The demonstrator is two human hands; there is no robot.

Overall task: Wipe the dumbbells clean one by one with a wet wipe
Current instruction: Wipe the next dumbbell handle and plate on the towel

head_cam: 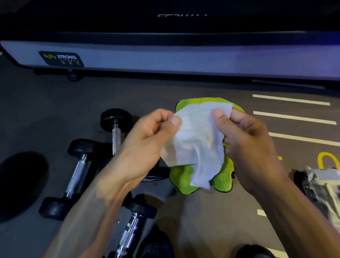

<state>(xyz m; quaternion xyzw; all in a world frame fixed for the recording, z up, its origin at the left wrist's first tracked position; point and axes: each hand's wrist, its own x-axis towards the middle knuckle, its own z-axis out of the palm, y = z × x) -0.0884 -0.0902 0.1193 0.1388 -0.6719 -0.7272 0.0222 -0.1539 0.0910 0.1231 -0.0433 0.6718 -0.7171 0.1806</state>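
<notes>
The left hand (145, 145) and its forearm covered the near end of the rear dumbbell (115, 130) and most of another weight head behind the wrist. The wet wipe (195, 145) hid the middle of the green cloth (221, 178) on the floor. The nearest dumbbell (129, 234) ran out of sight at the bottom edge. The crinkled packet (335, 198) by the right edge was blurred, its print unreadable. The lettering on the treadmill belt (181, 15) was too dim to read.

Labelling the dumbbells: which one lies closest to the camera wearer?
The dumbbell with the ringed chrome handle, at the bottom of the view under the left forearm. The other two lie farther out, toward the treadmill base.
</notes>
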